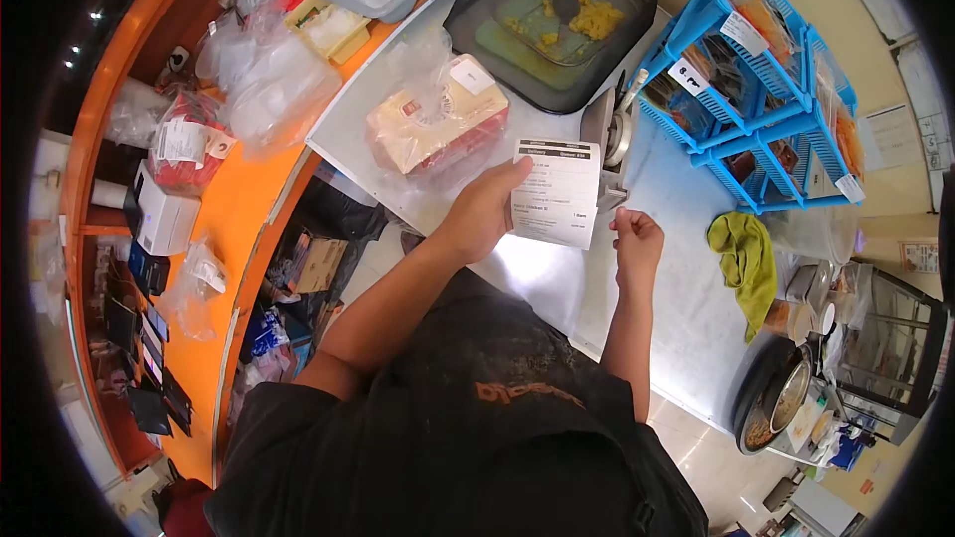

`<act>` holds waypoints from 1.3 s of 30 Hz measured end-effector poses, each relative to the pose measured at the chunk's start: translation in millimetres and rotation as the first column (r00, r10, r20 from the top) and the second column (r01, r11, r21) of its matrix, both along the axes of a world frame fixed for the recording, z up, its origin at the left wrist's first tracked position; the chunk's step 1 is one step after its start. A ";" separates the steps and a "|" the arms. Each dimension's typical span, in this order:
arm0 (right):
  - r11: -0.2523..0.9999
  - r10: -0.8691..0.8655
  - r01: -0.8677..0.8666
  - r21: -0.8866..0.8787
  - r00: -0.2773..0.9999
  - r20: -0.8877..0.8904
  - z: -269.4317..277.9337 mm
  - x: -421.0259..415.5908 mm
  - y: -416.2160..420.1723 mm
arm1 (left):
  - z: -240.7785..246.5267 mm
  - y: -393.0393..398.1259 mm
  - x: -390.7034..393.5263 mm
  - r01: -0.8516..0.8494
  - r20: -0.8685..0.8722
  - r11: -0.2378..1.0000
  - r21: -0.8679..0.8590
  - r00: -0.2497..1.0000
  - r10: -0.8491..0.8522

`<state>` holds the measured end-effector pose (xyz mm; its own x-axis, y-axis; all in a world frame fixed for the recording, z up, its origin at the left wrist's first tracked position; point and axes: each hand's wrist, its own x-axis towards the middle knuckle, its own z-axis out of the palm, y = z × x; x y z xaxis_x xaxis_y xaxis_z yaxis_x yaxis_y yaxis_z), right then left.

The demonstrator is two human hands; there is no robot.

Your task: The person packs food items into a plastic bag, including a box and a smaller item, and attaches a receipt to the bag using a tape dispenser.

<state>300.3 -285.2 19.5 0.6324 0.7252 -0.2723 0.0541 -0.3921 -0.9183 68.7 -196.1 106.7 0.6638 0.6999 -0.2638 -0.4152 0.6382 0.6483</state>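
My left hand (485, 209) grips a white printed paper slip (553, 198) by its left edge, thumb on the front. The slip bears dark header bars and lines of writing, its face turned up to me. To its right, my right hand (638, 239) hovers apart from it, fingers curled in, with nothing visible in them. A metal device with a lever (618, 134), its kind unclear, stands partly hidden behind the slip. Beyond my left hand, a plastic-wrapped pack of tissues (440, 115) lies on the white worktop (675, 313).
A black lidded tray (477, 45) contains yellow food and stands at the back. Blue plastic baskets (753, 123) of packets rise at right, beside a green cloth (742, 261). A round black pan (753, 395) sits near the right edge. The orange counter (216, 239) carries bags and a white printer (164, 212).
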 end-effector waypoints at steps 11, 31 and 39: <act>0.995 0.049 -0.018 -0.095 0.944 0.325 -44.2 20.2 -1.9 | -10.7 4.2 -17.6 0.026 -0.263 0.973 0.228 0.964 0.036; 0.389 0.909 -0.919 0.063 0.394 0.136 148.2 -85.6 83.2 | 4.2 79.1 -93.6 0.666 -0.322 0.700 0.256 0.742 -0.588; 0.418 0.889 -0.871 -0.259 0.335 0.311 145.8 -139.2 88.1 | -0.5 95.0 -120.9 0.763 -0.451 0.524 0.378 0.646 -0.616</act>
<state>161.1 -197.2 165.4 -0.3218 0.9160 -0.2397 0.6904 0.0538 -0.7214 -52.2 -101.1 106.2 0.9622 0.1131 -0.2479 0.2209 0.2088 0.9527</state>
